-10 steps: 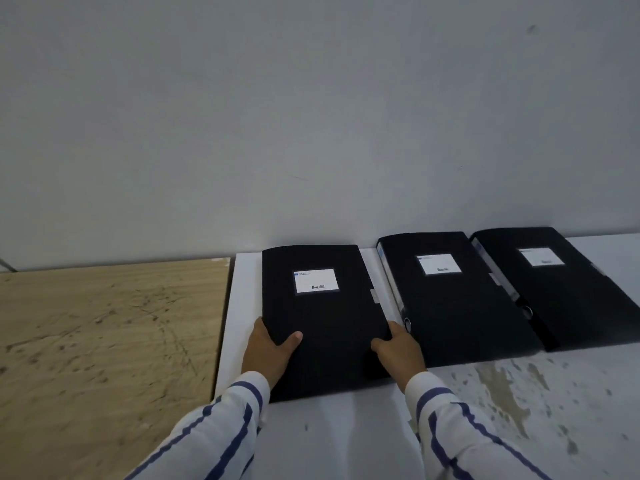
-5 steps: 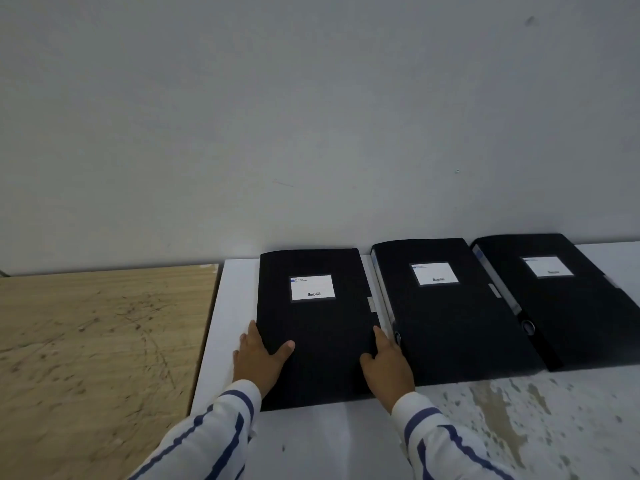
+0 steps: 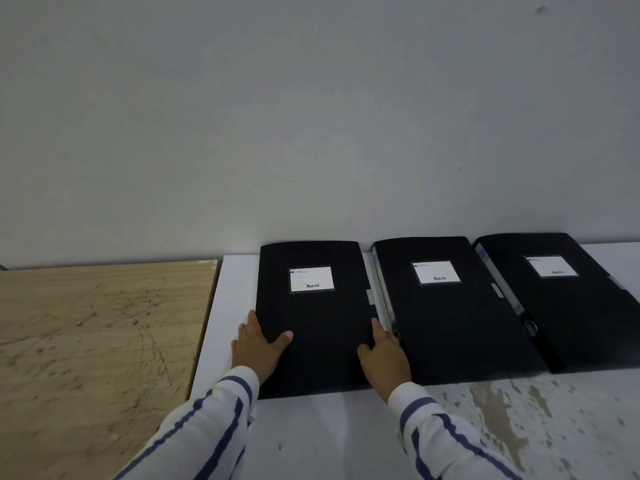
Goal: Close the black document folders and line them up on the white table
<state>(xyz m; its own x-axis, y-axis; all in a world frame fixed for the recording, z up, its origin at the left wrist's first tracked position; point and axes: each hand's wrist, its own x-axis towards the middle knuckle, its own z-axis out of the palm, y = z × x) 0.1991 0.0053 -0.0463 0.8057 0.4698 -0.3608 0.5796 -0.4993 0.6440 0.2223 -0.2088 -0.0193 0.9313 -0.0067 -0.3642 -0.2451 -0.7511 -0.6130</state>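
Three closed black document folders with white labels lie flat side by side on the white table (image 3: pixel 311 431), their far ends near the wall. My left hand (image 3: pixel 258 346) grips the left edge of the left folder (image 3: pixel 318 327), thumb on its cover. On that folder's right edge rests my right hand (image 3: pixel 384 355), fingers pointing into the gap beside the middle folder (image 3: pixel 446 323). The right folder (image 3: pixel 568 306) lies slightly angled, touching the middle one.
A scuffed wooden tabletop (image 3: pixel 97 348) adjoins the white table on the left. A plain grey wall (image 3: pixel 311 116) rises right behind the folders. The white table's near right part has worn, stained patches (image 3: pixel 512 410).
The left folder has been turned from a slight slant to lie straight, with both hands staying on its sides. The view has shifted a little to the left.
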